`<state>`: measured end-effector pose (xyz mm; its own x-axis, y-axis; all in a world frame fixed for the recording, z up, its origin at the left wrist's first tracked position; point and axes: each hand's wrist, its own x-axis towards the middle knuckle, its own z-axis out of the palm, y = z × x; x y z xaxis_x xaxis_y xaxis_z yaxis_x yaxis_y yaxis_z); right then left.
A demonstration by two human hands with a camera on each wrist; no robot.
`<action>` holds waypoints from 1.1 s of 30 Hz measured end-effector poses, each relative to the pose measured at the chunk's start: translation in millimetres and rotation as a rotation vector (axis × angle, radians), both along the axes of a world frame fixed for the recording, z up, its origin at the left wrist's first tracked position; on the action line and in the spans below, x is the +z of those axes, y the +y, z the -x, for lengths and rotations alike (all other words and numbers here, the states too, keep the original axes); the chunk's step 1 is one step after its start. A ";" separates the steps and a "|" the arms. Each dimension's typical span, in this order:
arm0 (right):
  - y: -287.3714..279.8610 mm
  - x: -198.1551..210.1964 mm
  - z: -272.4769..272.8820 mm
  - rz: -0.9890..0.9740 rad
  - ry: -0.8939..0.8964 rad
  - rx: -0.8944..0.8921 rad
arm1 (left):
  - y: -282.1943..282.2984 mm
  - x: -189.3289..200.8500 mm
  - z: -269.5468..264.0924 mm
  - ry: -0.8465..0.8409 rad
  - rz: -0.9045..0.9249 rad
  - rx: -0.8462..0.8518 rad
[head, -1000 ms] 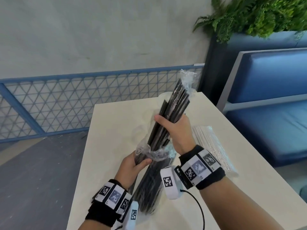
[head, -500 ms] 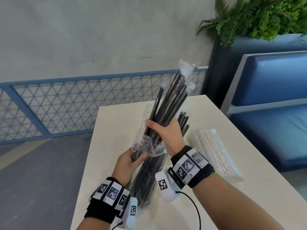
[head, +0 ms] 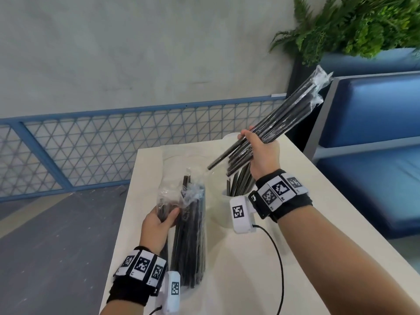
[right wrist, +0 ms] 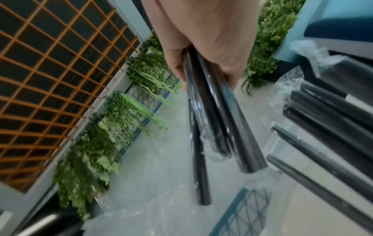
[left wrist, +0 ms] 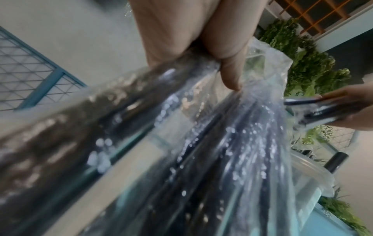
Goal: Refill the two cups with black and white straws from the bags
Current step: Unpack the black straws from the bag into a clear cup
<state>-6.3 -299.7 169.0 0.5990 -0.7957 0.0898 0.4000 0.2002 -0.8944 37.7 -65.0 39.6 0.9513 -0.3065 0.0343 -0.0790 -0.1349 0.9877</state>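
Note:
My right hand (head: 261, 147) grips a bundle of black straws (head: 279, 123) in thin clear wrappers, tilted up to the right above the table. Their lower ends hang over a clear cup (head: 223, 210) that holds several black straws. My left hand (head: 159, 220) holds the clear bag of black straws (head: 193, 242) near its open top, the bag standing on the table (head: 250, 269). In the left wrist view the left fingers (left wrist: 230, 73) curl round the bag's plastic (left wrist: 222, 143). In the right wrist view the right fingers (right wrist: 228, 67) wrap the black straws (right wrist: 220, 127). The white straws are hidden.
A second clear cup (head: 229, 138) shows partly behind my right hand at the table's far end. A blue bench (head: 375, 155) runs along the right. A planter with ferns (head: 354, 26) stands behind. A blue mesh railing (head: 91, 151) lines the left, over grey floor.
My right hand has pulled a bundle of black straws out of the bag and swung it right, over the cup. My left hand has lowered the bag.

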 end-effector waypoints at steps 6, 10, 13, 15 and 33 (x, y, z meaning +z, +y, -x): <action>6.0 -38.0 -5.0 0.305 0.305 -0.063 | -11.1 -1.2 -0.7 0.012 0.018 0.017; 11.7 -60.2 -5.9 0.304 0.405 -0.023 | -17.2 0.7 5.2 -0.029 0.040 -0.008; 11.3 -63.6 -4.6 0.323 0.374 -0.033 | -19.5 3.5 10.1 -0.016 0.090 -0.019; 10.5 -64.3 -2.4 0.347 0.320 -0.058 | -21.0 3.9 11.6 -0.001 0.117 -0.023; 69.8 -66.1 33.5 0.790 0.543 0.340 | -26.3 3.3 16.5 0.034 0.284 -0.128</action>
